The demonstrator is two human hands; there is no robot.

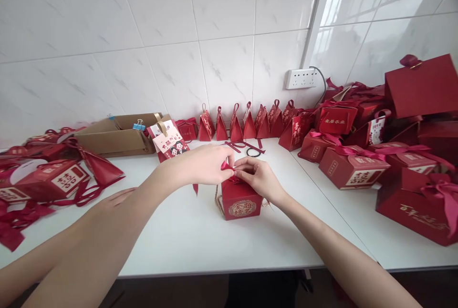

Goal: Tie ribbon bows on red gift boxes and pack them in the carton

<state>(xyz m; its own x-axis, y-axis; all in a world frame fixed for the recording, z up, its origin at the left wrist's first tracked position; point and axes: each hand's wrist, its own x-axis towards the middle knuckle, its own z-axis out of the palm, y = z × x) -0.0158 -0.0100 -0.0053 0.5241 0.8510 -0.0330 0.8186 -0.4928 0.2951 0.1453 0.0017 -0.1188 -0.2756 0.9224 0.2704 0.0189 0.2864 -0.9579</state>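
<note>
A small red gift box (240,201) with gold characters on its front and a rope handle stands on the white table (200,236) in front of me. My left hand (205,164) and my right hand (258,177) meet right above the box's top. The fingertips of both are pinched on a red ribbon (227,167) at the top of the box. One end of the ribbon hangs down left of the box.
Another person's hand (118,197) lies flat on the table beside my left forearm. Red pyramid boxes (236,127) line the tiled wall. Larger red ribboned boxes (352,167) crowd the right; red boxes, ribbons and a cardboard box (114,136) sit left. A black ring (253,152) lies behind.
</note>
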